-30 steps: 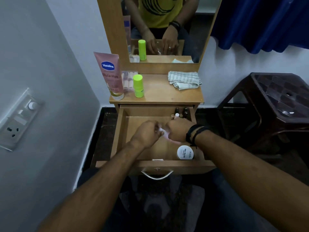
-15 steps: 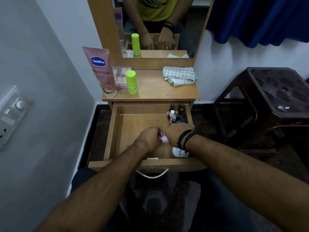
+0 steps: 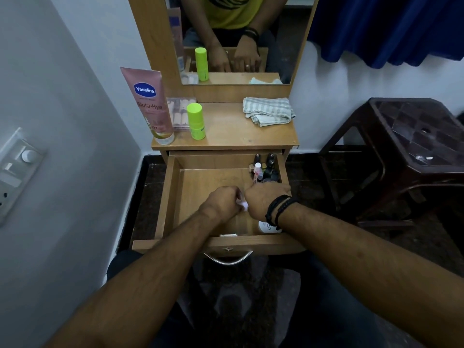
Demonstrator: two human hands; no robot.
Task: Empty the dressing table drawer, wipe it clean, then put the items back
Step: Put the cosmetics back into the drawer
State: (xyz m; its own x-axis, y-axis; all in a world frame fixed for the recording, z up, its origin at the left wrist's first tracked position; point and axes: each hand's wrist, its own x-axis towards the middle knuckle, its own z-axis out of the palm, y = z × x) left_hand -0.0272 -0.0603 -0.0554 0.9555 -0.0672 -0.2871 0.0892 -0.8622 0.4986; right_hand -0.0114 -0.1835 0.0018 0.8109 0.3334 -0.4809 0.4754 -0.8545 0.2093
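— Where are the hands?

— Both are down inside the open drawer of the dressing table. The left hand and the right hand meet near the middle of it, knuckles up, fingers curled under.

— Holding anything?

— A small white and pink object shows in the gap between them, and both hands seem to pinch it. What it is I cannot tell; only a sliver is visible.

— What is in the drawer?

— A cluster of small bottles, dark caps and pale ones, stands upright in the far right corner, just beyond the right hand. A white round jar sits at the near right, partly hidden under the right wrist, which wears black bracelets. The left part of the drawer floor is bare wood.

— And on top of the table?

— At the left a pink Vaseline tube stands on its cap. Just beside it is a clear plastic case, with a green roll-on stick upright in front of that. A folded striped cloth lies at the right rear, well apart from them.

— Around it?

— A mirror above, a dark plastic stool to the right, a blue curtain behind it.
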